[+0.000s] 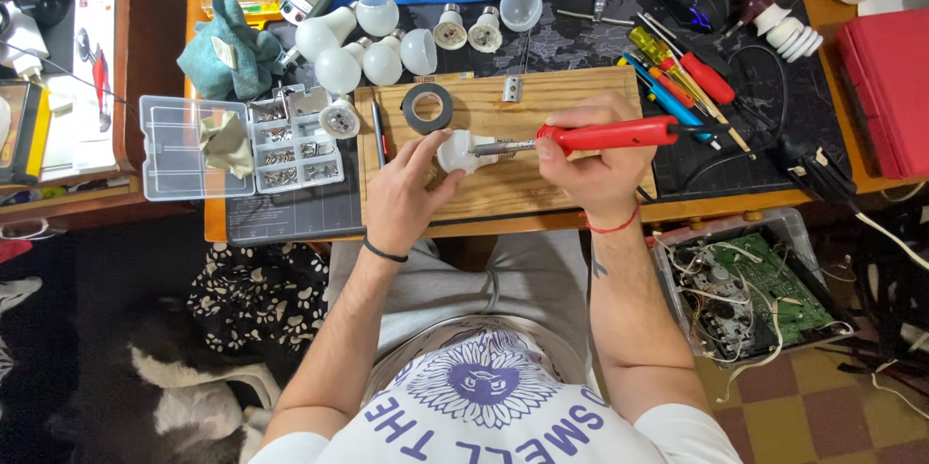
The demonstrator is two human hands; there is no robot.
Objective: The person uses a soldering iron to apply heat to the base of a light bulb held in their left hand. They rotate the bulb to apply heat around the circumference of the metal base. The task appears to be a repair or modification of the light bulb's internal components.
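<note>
**benchcam:** Red-handled soldering iron is clenched in my right hand, lying nearly flat, its metal tip right at the white bulb base. My left hand is pinching that base from below, fingers curled round it, pinning it on the wooden board just under the roll of black tape.

**solderdad:** Fingertips look awfully near the hot end, no?

**benchcam:** Yeah, that's my worry. The base is small and round, so I reckon if it rolls under the tip, the iron skids toward my thumb. Can't tell from here whether the tip is actually touching metal or hovering.

**solderdad:** What about the cord?

**benchcam:** It trails off right, past the screwdrivers. I'd guess a snag there could jerk the iron. Also the loose bulb domes at the board's far edge sit close enough that a nudge might send one rolling into the work.
</note>
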